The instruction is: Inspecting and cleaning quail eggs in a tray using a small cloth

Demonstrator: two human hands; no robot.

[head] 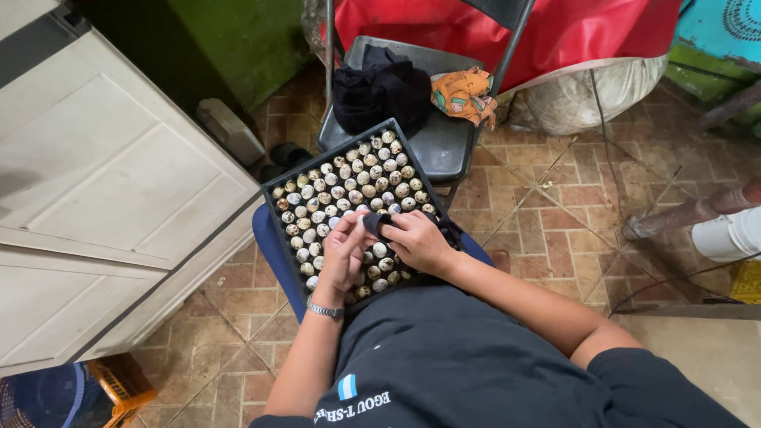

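Observation:
A black tray (279, 179) filled with several small speckled eggs (358, 181) rests on my lap. My left hand (342, 255), with a metal watch on the wrist, pinches one small egg above the tray's near half. Close beside it, my right hand (418, 240) holds a dark cloth (379, 223) pressed against that egg. Both hands hover over the near rows and hide some eggs beneath them.
A grey folding chair (441, 143) stands just beyond the tray, bearing a black garment (379, 89) and an orange patterned cloth (464, 95). A cream cabinet (103, 190) fills the left. A white bucket (732, 233) and pipe sit at right on the tiled floor.

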